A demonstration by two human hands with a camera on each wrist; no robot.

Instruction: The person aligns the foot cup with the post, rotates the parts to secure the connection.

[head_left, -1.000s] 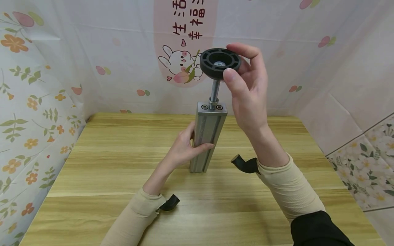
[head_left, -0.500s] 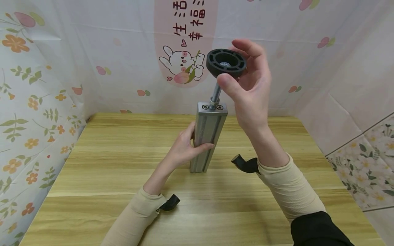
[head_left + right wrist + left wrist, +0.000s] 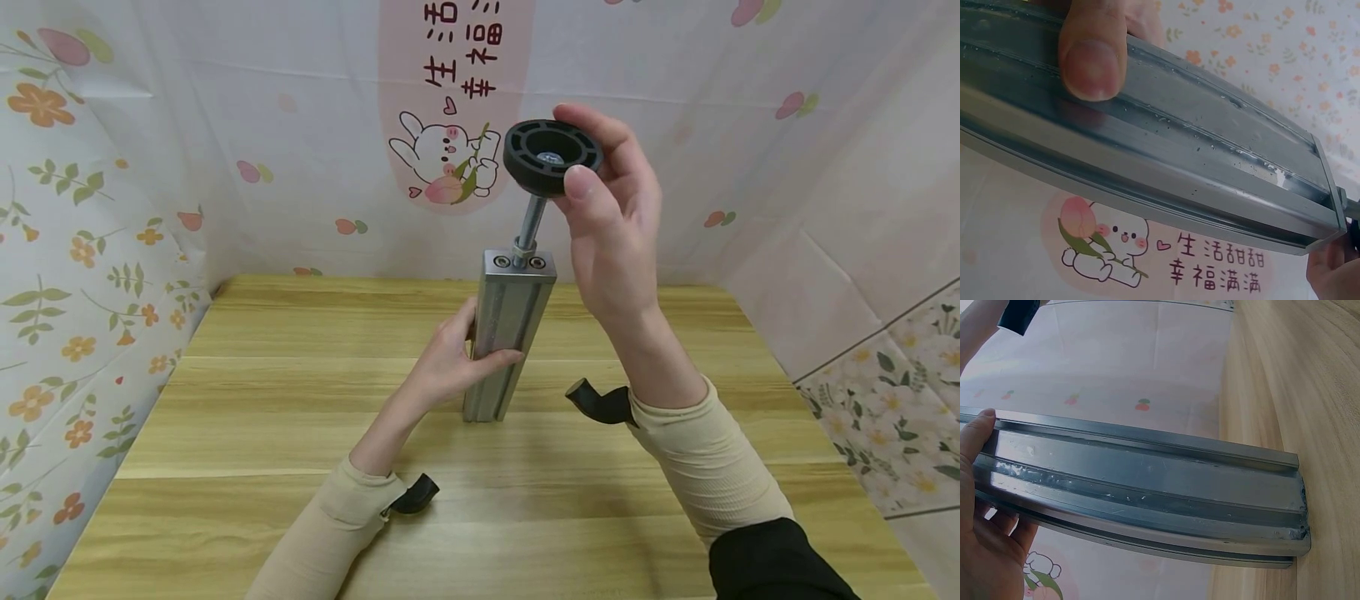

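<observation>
Right hand (image 3: 618, 225), thumb shifted rightward, pinches the black leveling foot (image 3: 519, 172) while the left hand (image 3: 444, 362), fingers clamped round the aluminum profile (image 3: 513, 312), should brace it firmly.

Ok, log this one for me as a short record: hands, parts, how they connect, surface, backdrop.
Left hand: grips the metal bar partway up
Right hand: holds the black disc by its edge
Bar position: on end, bottom on the table
Connection: threaded rod between bar top and disc
Nut: around the rod, near the bar
Screws: two, either side of the rod
Surface: wooden
Backdrop: patterned cloth
</observation>
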